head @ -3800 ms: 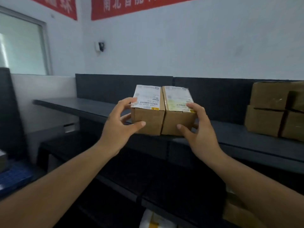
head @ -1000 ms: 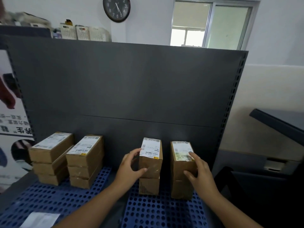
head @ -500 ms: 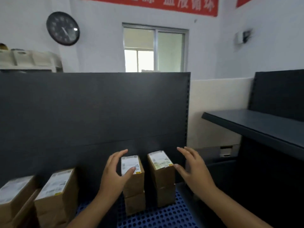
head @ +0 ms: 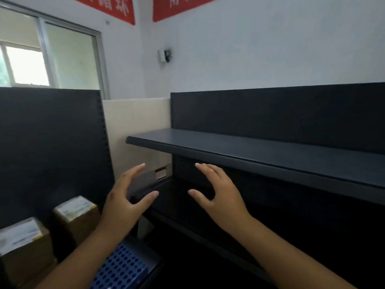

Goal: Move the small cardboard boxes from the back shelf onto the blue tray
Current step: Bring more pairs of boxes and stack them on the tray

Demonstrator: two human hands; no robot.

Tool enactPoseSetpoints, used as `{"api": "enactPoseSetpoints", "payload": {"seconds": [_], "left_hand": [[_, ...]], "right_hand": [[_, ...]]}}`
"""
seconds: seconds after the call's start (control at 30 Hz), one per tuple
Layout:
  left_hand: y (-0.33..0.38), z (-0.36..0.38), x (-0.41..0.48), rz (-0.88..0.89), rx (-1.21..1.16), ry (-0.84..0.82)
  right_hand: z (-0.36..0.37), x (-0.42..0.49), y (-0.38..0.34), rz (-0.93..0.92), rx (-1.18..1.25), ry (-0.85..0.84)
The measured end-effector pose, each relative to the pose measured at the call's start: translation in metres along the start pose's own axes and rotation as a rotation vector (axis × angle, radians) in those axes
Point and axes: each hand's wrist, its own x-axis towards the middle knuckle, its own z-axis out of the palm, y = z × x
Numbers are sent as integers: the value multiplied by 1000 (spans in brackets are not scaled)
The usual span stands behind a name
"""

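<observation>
Left hand (head: 127,197) and right hand (head: 218,192) hang spread wide, holding nothing, just under the front edge of the shelf (head: 250,151). Boxes (head: 77,215) stand down-left of the left hand, by the blue tray (head: 120,270). A careless elbow could topple them.

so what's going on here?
A person is shifting small cardboard boxes by hand. Right now the left hand and right hand are both open and hold nothing, raised in front of the dark shelf. At lower left a labelled box and a blurrier second box stand near the blue tray, whose perforated corner shows below the left arm.
</observation>
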Motion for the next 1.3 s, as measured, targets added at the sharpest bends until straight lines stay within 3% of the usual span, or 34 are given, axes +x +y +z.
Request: {"api": "enactPoseSetpoints", "payload": {"seconds": [0.37,0.83,1.07,1.3], "left_hand": [[184,176,-24,267,-243,-176],[443,355,-124,420,-535,-407],[541,432,-124,394,-681,-594],[605,529,-73,323,-619,-719]], "right_hand": [[-252,-138,30,131,-335,203],[-522,-321,35,351,-691,375],[-624,-364,58,439,-737,517],[-710,-349,119,568,-577,600]]}}
